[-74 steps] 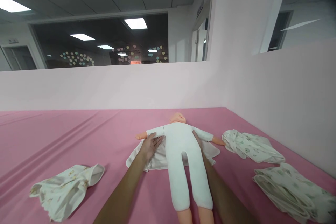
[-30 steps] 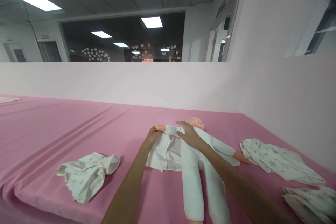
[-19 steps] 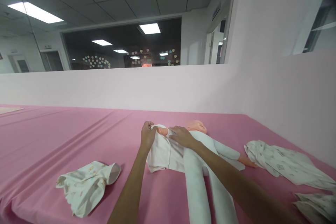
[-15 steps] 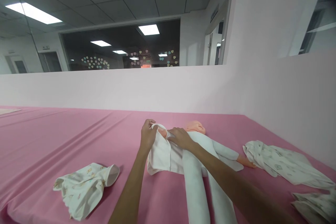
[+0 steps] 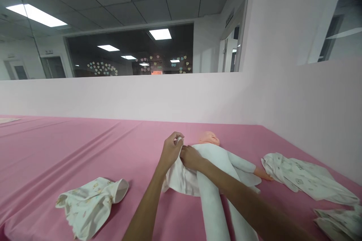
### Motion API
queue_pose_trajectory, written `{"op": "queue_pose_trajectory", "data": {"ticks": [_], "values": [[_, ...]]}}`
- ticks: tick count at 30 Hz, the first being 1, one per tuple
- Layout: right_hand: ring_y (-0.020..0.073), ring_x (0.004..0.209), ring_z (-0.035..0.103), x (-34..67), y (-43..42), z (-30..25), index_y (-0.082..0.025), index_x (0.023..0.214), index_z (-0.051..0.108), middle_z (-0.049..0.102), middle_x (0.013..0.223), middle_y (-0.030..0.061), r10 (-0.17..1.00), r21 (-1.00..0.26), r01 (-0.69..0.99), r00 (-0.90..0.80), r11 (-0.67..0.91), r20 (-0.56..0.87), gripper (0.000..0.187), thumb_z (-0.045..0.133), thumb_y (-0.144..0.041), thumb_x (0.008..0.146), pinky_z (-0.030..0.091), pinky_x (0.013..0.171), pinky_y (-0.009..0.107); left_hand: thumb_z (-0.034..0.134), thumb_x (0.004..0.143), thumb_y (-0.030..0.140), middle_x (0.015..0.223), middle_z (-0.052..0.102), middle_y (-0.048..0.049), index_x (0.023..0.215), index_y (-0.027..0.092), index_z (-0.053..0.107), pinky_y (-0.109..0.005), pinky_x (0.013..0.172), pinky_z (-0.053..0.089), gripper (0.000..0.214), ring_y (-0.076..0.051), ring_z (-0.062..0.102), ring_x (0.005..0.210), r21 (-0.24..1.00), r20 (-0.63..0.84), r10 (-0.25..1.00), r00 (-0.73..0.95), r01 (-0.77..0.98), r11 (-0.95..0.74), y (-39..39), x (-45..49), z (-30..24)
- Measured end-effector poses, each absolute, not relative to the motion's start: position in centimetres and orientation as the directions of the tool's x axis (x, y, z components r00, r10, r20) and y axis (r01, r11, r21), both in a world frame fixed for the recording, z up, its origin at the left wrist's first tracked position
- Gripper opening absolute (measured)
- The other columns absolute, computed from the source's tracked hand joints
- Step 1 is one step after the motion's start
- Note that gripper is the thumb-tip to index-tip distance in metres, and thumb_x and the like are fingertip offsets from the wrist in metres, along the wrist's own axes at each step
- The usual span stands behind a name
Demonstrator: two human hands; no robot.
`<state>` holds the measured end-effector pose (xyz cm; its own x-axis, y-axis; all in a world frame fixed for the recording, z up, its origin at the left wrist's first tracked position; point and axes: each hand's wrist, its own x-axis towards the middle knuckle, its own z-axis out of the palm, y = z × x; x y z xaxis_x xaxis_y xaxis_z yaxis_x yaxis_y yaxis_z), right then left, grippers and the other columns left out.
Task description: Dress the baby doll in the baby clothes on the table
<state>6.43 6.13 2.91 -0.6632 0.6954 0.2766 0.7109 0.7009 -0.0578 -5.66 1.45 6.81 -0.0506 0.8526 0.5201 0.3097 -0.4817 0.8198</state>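
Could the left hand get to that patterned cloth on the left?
Probably yes: just pink sheet lies between the left hand and the patterned cloth, though that hand grips the white garment.

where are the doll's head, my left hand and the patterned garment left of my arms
doll's head (image 5: 209,138): head-camera view, its visible middle
left hand (image 5: 171,151): head-camera view, back of the hand
patterned garment (image 5: 91,204): head-camera view, its printed fabric

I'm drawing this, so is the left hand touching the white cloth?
Touching: the head view shows the left hand pinching the white cloth near its top, with the rest spreading below.
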Motion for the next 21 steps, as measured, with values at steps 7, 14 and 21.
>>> {"op": "queue_pose_trajectory", "data": {"ticks": [7,14,21], "values": [[0.022,0.088,0.061,8.0,8.4,4.9,-0.019,0.108,0.061,0.067,0.101,0.0096,0.83,-0.328,0.785,-0.39,0.526,0.398,0.028,0.046,-0.029,0.086,0.04,0.07,0.03,0.057,0.081,0.024,0.091,0.064,-0.0009,0.099,0.022,0.064,-0.024,0.069,0.041,0.019,-0.014,0.054,0.072,0.831,0.482,0.874,0.067,0.281,-0.48,0.6,-5.6,7.1],[0.0169,0.08,0.061,10.5,9.3,7.0,-0.021,0.09,0.067,0.07,0.088,0.0019,0.817,-0.531,0.626,-0.377,0.572,0.436,0.032,0.044,-0.011,0.071,0.043,0.07,0.025,0.059,0.077,0.025,0.095,0.059,-0.0013,0.109,0.025,0.056,-0.021,0.058,0.039,0.032,-0.013,0.052,0.07,0.888,0.272,0.944,0.187,0.331,-0.321,-0.5,-5.6,6.4],[0.0148,0.067,0.061,12.9,9.9,6.2,-0.021,0.101,0.067,0.069,0.078,0.0,0.898,-0.682,0.597,-0.172,0.422,0.405,0.042,0.04,-0.012,0.069,0.04,0.058,0.023,0.059,0.073,0.03,0.079,0.059,-0.0027,0.075,0.018,0.05,-0.023,0.056,0.04,0.015,-0.015,0.058,0.07,0.725,-0.173,0.964,0.201,0.689,-0.014,0.5,-9.4,5.7]]}}
